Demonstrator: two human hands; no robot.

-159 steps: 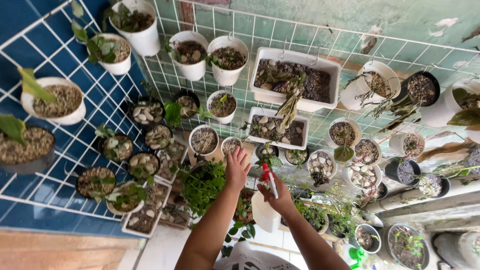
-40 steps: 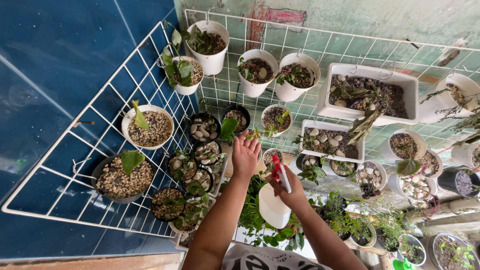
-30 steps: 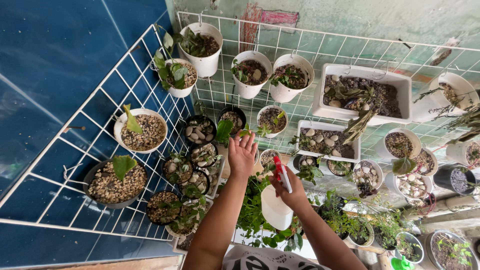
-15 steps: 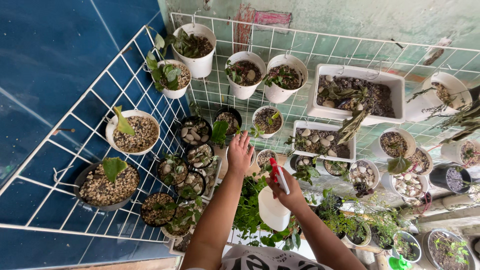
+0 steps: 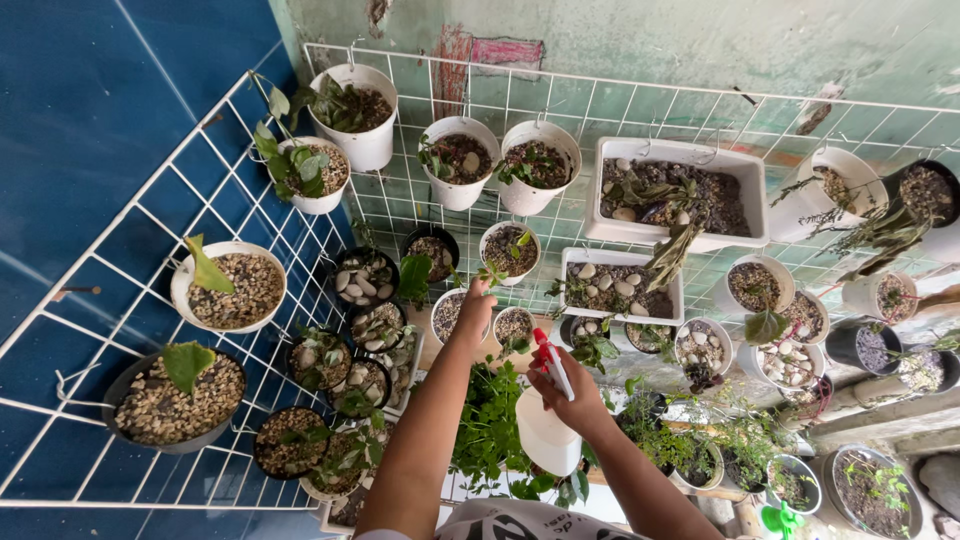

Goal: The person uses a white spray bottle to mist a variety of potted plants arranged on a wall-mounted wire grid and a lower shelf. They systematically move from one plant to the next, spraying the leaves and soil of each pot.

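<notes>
Backdrop: white wire grid (image 5: 420, 215) hung with potted plants
Left hand (image 5: 474, 308): my fingers loosely curled, touching a small white pot (image 5: 450, 312)
Right hand (image 5: 572, 392): wrapped tight round my white spray bottle (image 5: 546, 432), red trigger

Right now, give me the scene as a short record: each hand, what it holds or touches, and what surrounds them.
left hand: raised, fingers at a small green plant by a small white pot
right hand: gripping a white spray bottle with a red trigger head
nozzle: aimed towards the hanging pots
support: white wire grid on the green wall, a second grid on the blue wall
nearby: white rectangular planter with pebbles; leafy green plant below the arms
</notes>
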